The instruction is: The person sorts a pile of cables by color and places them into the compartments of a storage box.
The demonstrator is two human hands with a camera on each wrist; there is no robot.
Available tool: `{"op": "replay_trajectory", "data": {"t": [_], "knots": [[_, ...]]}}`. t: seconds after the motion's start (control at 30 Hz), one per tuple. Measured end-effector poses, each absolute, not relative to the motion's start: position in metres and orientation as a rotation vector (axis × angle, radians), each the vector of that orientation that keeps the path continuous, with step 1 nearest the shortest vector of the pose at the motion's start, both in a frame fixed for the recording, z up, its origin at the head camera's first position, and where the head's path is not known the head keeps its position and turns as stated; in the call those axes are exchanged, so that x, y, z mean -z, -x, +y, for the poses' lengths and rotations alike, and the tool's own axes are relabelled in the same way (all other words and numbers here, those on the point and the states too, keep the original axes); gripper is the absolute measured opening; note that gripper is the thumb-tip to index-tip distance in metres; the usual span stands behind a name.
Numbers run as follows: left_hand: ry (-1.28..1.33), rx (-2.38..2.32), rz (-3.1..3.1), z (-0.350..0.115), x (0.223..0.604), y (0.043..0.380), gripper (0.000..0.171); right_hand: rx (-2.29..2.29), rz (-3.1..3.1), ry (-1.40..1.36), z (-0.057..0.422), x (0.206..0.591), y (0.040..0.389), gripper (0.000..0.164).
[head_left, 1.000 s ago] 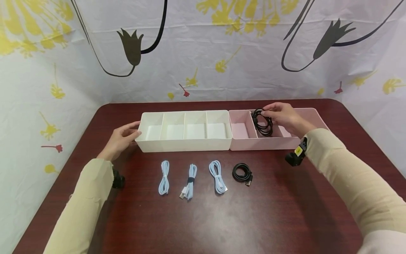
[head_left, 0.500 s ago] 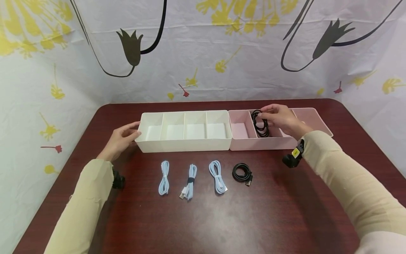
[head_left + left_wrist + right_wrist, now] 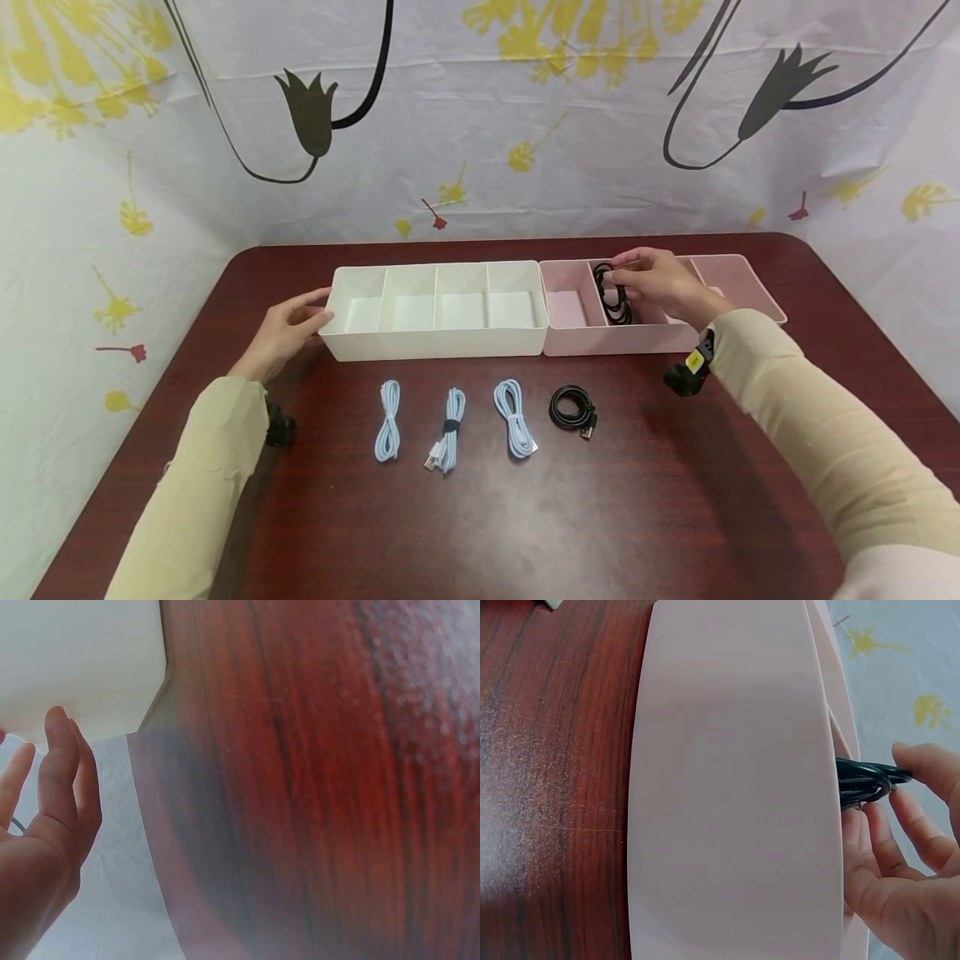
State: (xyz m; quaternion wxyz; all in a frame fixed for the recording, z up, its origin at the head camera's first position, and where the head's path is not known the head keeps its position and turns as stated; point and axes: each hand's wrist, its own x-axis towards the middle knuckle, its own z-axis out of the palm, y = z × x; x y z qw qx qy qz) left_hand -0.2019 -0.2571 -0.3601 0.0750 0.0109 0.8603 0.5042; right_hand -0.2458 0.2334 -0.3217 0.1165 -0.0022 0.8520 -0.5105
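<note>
My right hand point(image 3: 660, 279) pinches a coiled black cable point(image 3: 614, 302) between thumb and fingers. The coil hangs partly inside the second compartment of the pink divided box point(image 3: 622, 340), near its left divider. In the right wrist view, the black cable point(image 3: 866, 784) shows above the box rim, fingertips at its edge. My left hand point(image 3: 285, 329) touches the left end of the white divided box point(image 3: 442, 344). The left wrist view shows the fingers of that hand point(image 3: 56, 795) extended against the white wall.
On the table point(image 3: 480, 533), before the boxes, lie a light blue cable point(image 3: 387, 421), another with a dark tie point(image 3: 448, 433), a third point(image 3: 516, 419) and a coiled black cable point(image 3: 573, 410). The two boxes stand end to end. A patterned cloth point(image 3: 480, 125) hangs behind.
My right hand has shifted slightly left and lower, carrying the black cable a little deeper into the pink box's compartment. The left hand stays at the white box.
</note>
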Motion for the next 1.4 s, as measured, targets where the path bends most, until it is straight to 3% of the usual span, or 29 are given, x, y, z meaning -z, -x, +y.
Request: {"op": "replay_trajectory", "data": {"t": [0.6,1.4], "knots": [[-0.017,-1.508,2.583,-0.2575,0.3616,0.2022,0.056,1.377,2.544,0.041,0.2303,0.3222,0.2459,0.049],[-0.019,-1.525,2.578,-0.2574,0.3632,0.2037,0.057,1.382,2.559,0.118,0.2290,0.3232,0.2443,0.043]]}}
